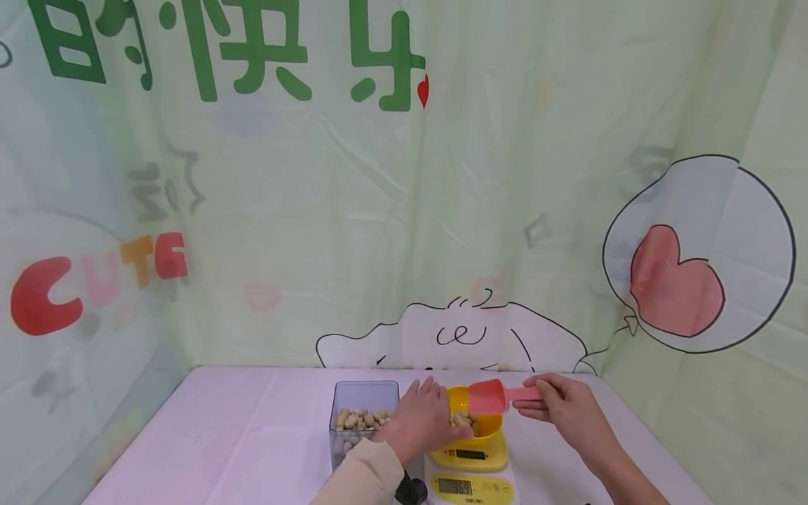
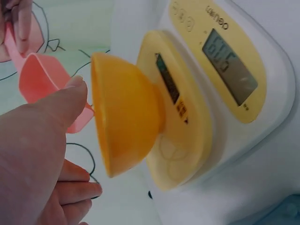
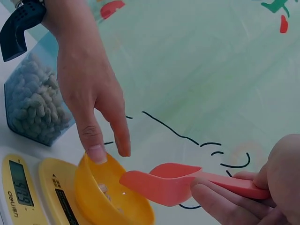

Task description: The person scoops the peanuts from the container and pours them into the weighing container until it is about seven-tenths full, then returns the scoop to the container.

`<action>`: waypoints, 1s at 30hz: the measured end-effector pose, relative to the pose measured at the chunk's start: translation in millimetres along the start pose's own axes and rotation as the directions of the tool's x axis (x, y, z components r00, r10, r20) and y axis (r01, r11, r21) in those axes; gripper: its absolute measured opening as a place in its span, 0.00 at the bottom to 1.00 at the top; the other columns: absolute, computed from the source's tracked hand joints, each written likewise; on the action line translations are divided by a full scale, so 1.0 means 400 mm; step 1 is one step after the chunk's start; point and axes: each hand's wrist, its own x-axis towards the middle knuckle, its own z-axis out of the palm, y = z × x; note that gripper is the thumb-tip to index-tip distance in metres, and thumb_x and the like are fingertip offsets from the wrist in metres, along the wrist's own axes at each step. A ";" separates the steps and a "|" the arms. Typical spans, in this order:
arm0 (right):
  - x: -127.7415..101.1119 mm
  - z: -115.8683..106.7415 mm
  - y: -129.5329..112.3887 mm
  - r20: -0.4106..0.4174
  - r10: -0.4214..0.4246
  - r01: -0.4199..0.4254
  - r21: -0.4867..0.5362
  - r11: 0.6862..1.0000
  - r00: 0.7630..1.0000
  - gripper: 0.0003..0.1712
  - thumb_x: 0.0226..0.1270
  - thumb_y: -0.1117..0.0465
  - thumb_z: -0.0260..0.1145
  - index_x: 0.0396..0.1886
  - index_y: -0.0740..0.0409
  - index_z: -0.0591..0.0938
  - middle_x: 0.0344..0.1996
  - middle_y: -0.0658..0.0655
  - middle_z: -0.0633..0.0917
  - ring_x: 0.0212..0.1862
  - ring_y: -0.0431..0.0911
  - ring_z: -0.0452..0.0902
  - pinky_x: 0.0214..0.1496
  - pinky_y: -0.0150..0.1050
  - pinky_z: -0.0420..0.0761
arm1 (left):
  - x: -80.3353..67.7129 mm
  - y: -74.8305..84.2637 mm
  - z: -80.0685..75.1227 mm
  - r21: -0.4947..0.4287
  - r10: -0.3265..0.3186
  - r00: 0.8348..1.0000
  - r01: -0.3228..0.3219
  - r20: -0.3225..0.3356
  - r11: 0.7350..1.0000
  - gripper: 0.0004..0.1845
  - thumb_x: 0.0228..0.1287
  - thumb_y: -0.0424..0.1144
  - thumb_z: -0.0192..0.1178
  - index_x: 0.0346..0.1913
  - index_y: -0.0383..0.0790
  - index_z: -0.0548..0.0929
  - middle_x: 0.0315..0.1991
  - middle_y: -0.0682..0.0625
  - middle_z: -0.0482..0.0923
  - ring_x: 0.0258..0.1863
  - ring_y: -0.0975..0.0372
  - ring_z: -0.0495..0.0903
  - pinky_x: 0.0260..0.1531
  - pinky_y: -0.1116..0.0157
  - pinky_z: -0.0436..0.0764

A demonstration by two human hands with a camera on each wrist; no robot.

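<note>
A yellow bowl with some peanuts in it sits on a yellow-and-white kitchen scale. My right hand pinches the handle of a pink scoop, whose mouth lies over the bowl's rim. No peanuts show inside the scoop. My left hand is at the bowl's left side with its fingers fairly straight. In the right wrist view, the left thumb is at the bowl's rim; I cannot tell whether it touches.
Left of the scale stands a clear bluish box holding many peanuts, partly hidden by my left forearm. A pale cloth covers the table. Behind it hangs a printed curtain.
</note>
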 end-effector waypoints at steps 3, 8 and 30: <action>0.002 0.002 -0.001 -0.002 0.008 -0.008 0.031 0.999 1.000 0.20 0.82 0.63 0.45 0.60 0.74 0.72 0.44 0.65 0.88 0.42 0.49 0.89 0.43 0.38 0.88 | -0.004 -0.012 -0.015 -0.031 0.007 1.000 -0.008 -0.019 0.999 0.46 0.62 0.73 0.51 0.72 0.41 0.68 0.73 0.49 0.67 0.75 0.57 0.62 0.75 0.56 0.62; 0.002 0.014 -0.010 0.004 0.016 -0.017 0.090 0.996 1.000 0.22 0.82 0.61 0.45 0.63 0.73 0.71 0.45 0.63 0.88 0.43 0.49 0.89 0.45 0.39 0.88 | -0.018 -0.045 -0.040 -0.058 -0.003 0.999 0.000 -0.051 0.998 0.47 0.63 0.72 0.52 0.74 0.40 0.65 0.75 0.47 0.63 0.77 0.55 0.58 0.76 0.55 0.60; 0.014 0.133 -0.087 0.054 -0.002 -0.009 0.209 0.978 0.999 0.21 0.82 0.58 0.47 0.62 0.67 0.74 0.49 0.63 0.85 0.47 0.50 0.88 0.48 0.37 0.87 | -0.119 -0.231 -0.086 -0.256 -0.088 0.986 0.049 -0.141 0.966 0.47 0.67 0.66 0.53 0.78 0.39 0.54 0.79 0.45 0.55 0.79 0.53 0.54 0.77 0.47 0.55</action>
